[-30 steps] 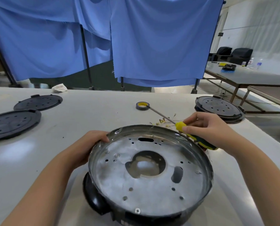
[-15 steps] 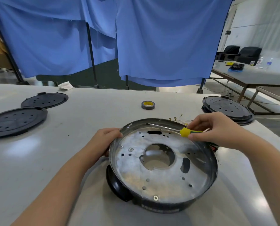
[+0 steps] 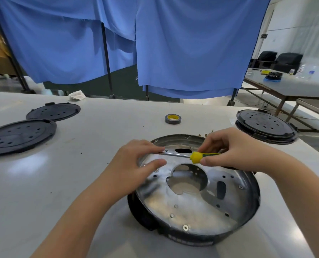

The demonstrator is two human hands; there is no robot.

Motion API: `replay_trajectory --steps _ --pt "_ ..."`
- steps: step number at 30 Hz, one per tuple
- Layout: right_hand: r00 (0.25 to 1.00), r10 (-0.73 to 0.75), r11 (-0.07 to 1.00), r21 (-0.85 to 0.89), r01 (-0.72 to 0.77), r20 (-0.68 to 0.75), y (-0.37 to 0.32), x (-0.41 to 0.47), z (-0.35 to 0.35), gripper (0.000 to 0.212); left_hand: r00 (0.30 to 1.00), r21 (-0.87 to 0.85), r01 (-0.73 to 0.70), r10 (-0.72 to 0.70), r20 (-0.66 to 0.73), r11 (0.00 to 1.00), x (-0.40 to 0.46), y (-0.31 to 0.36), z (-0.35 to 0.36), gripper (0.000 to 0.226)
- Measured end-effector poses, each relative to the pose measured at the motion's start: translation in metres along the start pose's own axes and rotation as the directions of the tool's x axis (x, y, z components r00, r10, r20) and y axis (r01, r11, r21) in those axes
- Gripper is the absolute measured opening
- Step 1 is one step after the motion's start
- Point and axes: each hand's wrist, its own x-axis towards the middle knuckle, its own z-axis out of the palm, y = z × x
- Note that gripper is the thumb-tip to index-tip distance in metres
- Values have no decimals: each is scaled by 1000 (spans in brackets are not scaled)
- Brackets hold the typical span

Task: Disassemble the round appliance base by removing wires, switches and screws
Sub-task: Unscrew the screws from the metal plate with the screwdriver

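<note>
The round appliance base (image 3: 195, 207) lies on the white table (image 3: 80, 164), a shiny metal plate with holes and a black outer ring. A screw (image 3: 185, 227) sits near its front rim. My right hand (image 3: 234, 149) grips a yellow and green screwdriver (image 3: 197, 156), held level, its shaft pointing left over the plate's far side. My left hand (image 3: 136, 164) is over the base's left rim, with fingers near the shaft's tip; whether they touch it I cannot tell.
Two black round covers (image 3: 19, 135) (image 3: 53, 111) lie at the left. A stack of black covers (image 3: 265, 126) sits at the right edge. A tape roll (image 3: 172, 119) and small brass terminals (image 3: 206, 134) lie behind the base. Blue curtains hang beyond.
The screwdriver swung from pointing away over the table to lying level across the base. My left hand moved from gripping the rim toward the shaft's tip. The view shifted.
</note>
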Motion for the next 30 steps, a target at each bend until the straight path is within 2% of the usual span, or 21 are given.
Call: replay_trajectory --steps 5,9,11,13,15,17,18,19,23,25,26,28,30 --pt "996 -3 997 83 -4 86 -4 -1 1 27 999 1 -40 40 10 999 0 2 2 20" --pt "986 49 990 124 -69 160 -4 -4 -8 34 995 16 -63 64 -77 998 -1 2 1 19" --pt "987 52 986 150 -75 149 -3 -9 -17 40 991 3 -49 49 -123 999 1 2 0 20" --pt "999 20 976 217 -28 38 1 -12 -21 45 985 -53 -16 7 -173 998 3 2 -2 22" --pt "992 0 899 435 53 -123 3 -10 -19 43 978 -144 30 -58 -200 989 4 3 -2 22" --pt "968 41 665 730 158 -247 -1 -4 -8 33 978 -248 66 -112 -175 967 3 5 -1 19" --pt "955 72 558 805 200 -287 -5 0 -3 30 981 -287 83 -130 -148 954 2 6 1 15" --pt "946 96 500 837 222 -308 -8 3 2 29 983 -314 95 -140 -121 945 1 7 3 12" --pt "932 144 472 851 230 -333 -22 15 17 38 984 -343 130 -162 -68 930 0 10 11 12" --pt "909 166 443 853 278 -383 -28 19 20 40 986 -334 122 -152 -63 934 2 8 12 15" --pt "891 177 464 834 299 -418 -31 21 20 39 984 -345 141 -171 -56 928 3 7 11 19" --pt "854 182 556 767 320 -488 -33 25 20 29 953 -412 256 -300 -44 874 9 2 9 29" --pt "840 158 593 730 340 -519 -35 29 21 25 889 -473 411 -458 17 779 13 -2 10 34"
